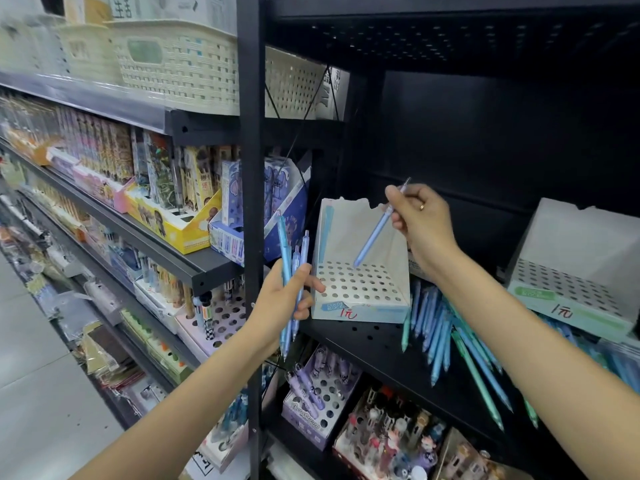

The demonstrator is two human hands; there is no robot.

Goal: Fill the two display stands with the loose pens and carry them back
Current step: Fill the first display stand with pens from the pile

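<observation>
- Leftmost, blurred shelves of boxed stationery [104,174]; their labels cannot be read.
- Left hand [284,299]: fingers curled round a bundle of blue pens [290,271], held upright just off the left front corner of the near stand; exact count hard to make out.
- Near display stand [360,289]: white, perforated base, on the black shelf [374,344] beside the upright post; its holes show no pens standing.
- Right hand [420,216]: thumb and fingers pinch the top end of a single blue pen [374,233], tip down over a rear hole of the near stand.
- Loose pens [446,337]: blue and green, heaped on the shelf between the stands, partly hidden by the right forearm.
- Second display stand [575,271]: at the shelf's right, tilted on pens, cut off by the frame edge.
</observation>
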